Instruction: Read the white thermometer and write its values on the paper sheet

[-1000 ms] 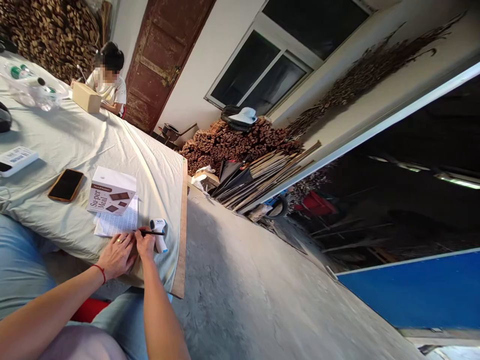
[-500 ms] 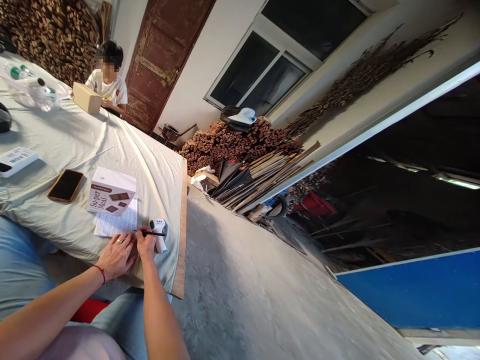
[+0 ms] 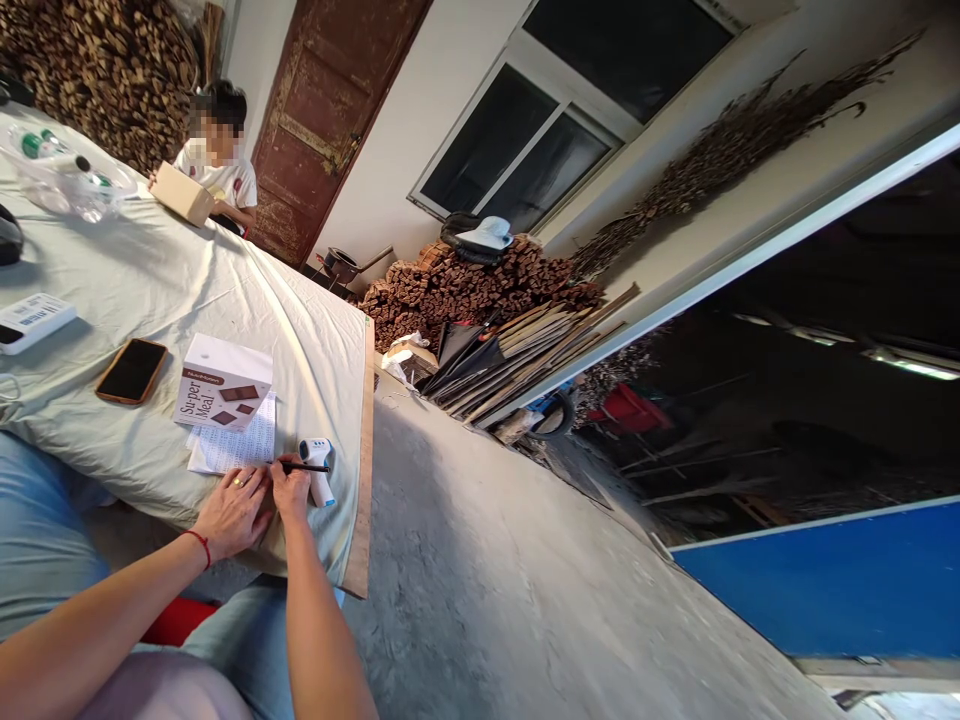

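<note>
My right hand (image 3: 290, 488) grips a black pen (image 3: 313, 467), its tip at the right edge of a sheet of handwritten paper (image 3: 238, 447). My left hand (image 3: 234, 512) lies flat with fingers stretched out at the paper's lower edge; a ring and a red wrist cord show on it. A white box printed "Super Meal" (image 3: 225, 390) rests on the upper part of the paper and hides some of it. Just right of my right hand lies a white and blue handheld thermometer (image 3: 321, 488), partly under the pen.
On the cloth-covered table (image 3: 247, 290) lie a phone (image 3: 132, 371), a white device (image 3: 36, 322) and a clear plastic bag of bottles (image 3: 71, 175). Across it, another person (image 3: 225, 170) holds a cardboard box (image 3: 182, 193). Stacked firewood (image 3: 465, 290) stands beyond the table's right edge.
The other person's cardboard box has tilted and shifted slightly right. My right hand and the pen have moved only very slightly; my left hand stays in place.
</note>
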`<state>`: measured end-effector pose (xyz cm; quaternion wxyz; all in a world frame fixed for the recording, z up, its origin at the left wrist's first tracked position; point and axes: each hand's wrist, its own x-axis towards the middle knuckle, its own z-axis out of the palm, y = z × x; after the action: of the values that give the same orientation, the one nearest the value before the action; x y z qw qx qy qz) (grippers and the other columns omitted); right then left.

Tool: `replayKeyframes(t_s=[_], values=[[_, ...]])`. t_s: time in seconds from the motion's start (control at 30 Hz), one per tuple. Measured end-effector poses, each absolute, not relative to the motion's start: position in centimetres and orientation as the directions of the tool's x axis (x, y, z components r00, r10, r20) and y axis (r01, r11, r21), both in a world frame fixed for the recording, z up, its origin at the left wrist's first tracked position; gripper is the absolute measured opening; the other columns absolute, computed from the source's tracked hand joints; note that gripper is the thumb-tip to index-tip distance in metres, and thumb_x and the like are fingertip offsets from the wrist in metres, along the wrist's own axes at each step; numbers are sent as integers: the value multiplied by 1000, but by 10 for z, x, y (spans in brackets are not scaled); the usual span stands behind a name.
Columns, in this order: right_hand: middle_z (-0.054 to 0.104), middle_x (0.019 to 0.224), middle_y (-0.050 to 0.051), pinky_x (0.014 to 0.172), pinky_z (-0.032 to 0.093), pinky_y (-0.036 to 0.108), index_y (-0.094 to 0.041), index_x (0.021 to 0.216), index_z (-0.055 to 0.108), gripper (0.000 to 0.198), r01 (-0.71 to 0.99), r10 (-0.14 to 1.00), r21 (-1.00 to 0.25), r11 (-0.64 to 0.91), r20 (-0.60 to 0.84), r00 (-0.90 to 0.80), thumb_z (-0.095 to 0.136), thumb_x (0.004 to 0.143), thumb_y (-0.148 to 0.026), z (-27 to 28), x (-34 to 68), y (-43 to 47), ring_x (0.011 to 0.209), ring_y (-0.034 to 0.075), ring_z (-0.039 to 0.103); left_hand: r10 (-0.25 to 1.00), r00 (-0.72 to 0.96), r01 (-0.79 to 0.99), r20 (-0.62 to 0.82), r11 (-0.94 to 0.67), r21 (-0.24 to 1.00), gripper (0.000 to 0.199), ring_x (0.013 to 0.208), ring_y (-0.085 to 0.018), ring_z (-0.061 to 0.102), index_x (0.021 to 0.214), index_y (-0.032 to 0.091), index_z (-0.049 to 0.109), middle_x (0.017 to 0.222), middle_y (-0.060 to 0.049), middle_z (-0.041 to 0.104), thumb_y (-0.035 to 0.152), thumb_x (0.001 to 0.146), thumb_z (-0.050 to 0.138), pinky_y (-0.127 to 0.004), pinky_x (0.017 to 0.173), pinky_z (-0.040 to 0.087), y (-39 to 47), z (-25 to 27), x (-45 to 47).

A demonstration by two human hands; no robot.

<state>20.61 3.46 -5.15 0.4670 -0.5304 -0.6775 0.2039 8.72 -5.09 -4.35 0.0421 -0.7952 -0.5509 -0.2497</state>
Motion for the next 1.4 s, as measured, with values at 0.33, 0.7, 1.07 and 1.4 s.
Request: replayKeyframes(t_s=[0.33,0.7,1.07,1.4], values=[[68,67,5,71,54,32,-22,69,54,8,513,908,-787,342,418,36,51,77,-23,-52,205,35,69,21,66,858,266,903,439,-381,197,46,127,-28,49,132,16,55,134,-13,59,33,90,49,-45,111,33,-51,-44,87],[66,66,5,70,52,32,-21,72,54,7,490,911,-806,333,409,54,50,77,-23,-52,205,34,67,22,64,863,278,906,423,-382,184,45,126,-28,49,130,12,56,135,-14,59,33,90,49,-45,111,33,-52,-41,87],[67,66,5,68,52,31,-21,70,55,7,507,897,-784,359,439,43,52,77,-23,-58,205,37,67,21,64,863,273,902,425,-383,200,46,126,-28,48,130,13,55,134,-14,58,33,89,49,-45,111,33,-50,-44,87],[66,65,5,69,52,32,-21,71,54,7,515,891,-784,347,447,80,50,77,-22,-60,206,37,66,21,63,860,276,894,429,-394,214,45,126,-27,49,130,13,55,134,-13,59,33,90,50,-44,111,33,-51,-40,86]])
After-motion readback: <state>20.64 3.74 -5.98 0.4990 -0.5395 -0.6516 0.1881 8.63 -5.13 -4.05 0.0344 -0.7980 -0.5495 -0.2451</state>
